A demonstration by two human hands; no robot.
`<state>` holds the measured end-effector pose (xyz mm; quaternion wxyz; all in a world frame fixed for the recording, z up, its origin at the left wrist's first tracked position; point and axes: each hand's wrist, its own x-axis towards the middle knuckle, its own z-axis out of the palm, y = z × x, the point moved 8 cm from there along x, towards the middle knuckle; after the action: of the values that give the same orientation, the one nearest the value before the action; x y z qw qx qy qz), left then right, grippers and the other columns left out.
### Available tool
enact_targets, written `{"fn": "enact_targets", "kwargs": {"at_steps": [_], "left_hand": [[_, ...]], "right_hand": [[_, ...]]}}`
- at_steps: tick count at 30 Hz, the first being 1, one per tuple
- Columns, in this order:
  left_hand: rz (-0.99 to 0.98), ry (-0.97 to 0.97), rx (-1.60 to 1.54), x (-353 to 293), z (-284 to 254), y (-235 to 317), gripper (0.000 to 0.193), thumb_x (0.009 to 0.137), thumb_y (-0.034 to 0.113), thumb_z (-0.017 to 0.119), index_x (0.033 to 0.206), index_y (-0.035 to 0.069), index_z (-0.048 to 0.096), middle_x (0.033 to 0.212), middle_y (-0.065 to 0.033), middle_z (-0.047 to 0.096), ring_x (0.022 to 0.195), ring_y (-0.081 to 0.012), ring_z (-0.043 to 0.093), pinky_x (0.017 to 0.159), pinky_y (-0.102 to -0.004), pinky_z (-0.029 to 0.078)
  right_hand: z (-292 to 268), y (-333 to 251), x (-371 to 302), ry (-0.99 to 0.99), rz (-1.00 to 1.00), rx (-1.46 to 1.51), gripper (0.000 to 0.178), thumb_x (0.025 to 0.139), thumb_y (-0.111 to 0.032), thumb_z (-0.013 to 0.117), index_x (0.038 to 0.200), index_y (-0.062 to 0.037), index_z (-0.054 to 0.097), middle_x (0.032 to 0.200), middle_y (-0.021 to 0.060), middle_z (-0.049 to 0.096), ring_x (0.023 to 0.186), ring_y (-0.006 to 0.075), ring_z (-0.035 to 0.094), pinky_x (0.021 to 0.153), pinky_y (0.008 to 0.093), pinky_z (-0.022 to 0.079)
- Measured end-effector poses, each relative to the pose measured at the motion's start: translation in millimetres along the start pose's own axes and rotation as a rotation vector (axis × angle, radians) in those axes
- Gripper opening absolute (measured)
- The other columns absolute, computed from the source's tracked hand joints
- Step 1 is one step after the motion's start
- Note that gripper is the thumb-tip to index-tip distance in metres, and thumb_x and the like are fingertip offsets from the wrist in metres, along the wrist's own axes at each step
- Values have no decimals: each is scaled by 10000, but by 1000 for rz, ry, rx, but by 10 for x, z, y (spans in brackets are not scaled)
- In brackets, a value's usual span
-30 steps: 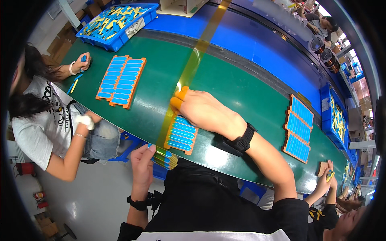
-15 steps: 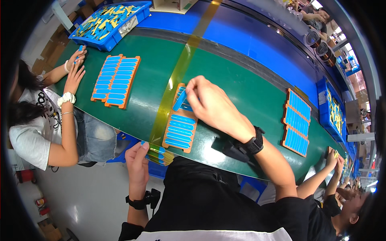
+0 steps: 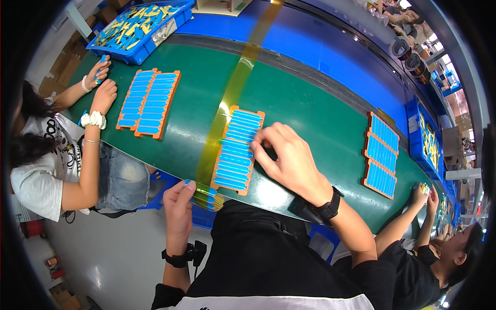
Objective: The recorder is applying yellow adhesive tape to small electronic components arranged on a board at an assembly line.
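Note:
A slotted orange tray (image 3: 258, 114) lies on the bench before me, lined with rows of narrow blue strips (image 3: 232, 166). At its right edge is my right hand (image 3: 294, 163), fingers curled and thumb and fingertips closed at the end of a blue strip in the middle of the tray. The fingertips partly cover that end. Off the bench's near edge, my left hand (image 3: 178, 206) pinches a fanned bundle of yellow-backed blue strips (image 3: 209, 198), which sits by the tray's lower left corner.
Filled orange trays stand left (image 3: 164, 111) and right (image 3: 381, 155) on the green bench (image 3: 305, 113). Yellow tape (image 3: 227, 98) crosses it. Blue bins of strips are at far left (image 3: 150, 41) and right (image 3: 424, 134). Co-workers sit on both sides.
My right hand has lowered the tilted blue strip into the tray and shifted right, uncovering the upper rows. My left hand stays nearly still with its bundle.

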<state>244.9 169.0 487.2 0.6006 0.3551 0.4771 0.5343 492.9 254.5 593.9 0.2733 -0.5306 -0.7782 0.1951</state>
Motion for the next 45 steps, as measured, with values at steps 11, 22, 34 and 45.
{"fn": "enact_targets", "kwargs": {"at_steps": [11,22,34,45], "left_hand": [[-35,-2,1,-67,81,-72,267,1038,144,541,1109,-75,676,1010,-107,741,896,-135,716,797,-284,559],[-53,22,-18,-105,338,-40,231,1021,155,614,997,-46,726,869,1,704,767,-16,575,686,-203,432],[-87,66,-6,-133,360,-88,249,1021,177,622,1001,-46,730,856,8,693,749,-7,542,664,-199,398],[-77,74,3,-145,377,-49,246,1022,179,625,976,-39,730,846,24,681,751,-1,528,659,-193,385]], "right_hand": [[39,-252,-19,-99,-439,-186,359,812,-79,708,1167,-133,720,928,57,537,839,237,540,760,371,488],[93,-290,-26,-66,-496,-294,282,844,-103,692,1125,-125,717,946,52,558,872,234,558,758,359,477],[33,-191,54,-96,-532,-175,342,849,-79,674,1178,-161,721,1031,73,585,898,258,566,805,371,517],[25,-193,40,-115,-564,-183,282,827,-72,668,1095,-139,725,954,48,560,863,243,552,806,371,513]]}}
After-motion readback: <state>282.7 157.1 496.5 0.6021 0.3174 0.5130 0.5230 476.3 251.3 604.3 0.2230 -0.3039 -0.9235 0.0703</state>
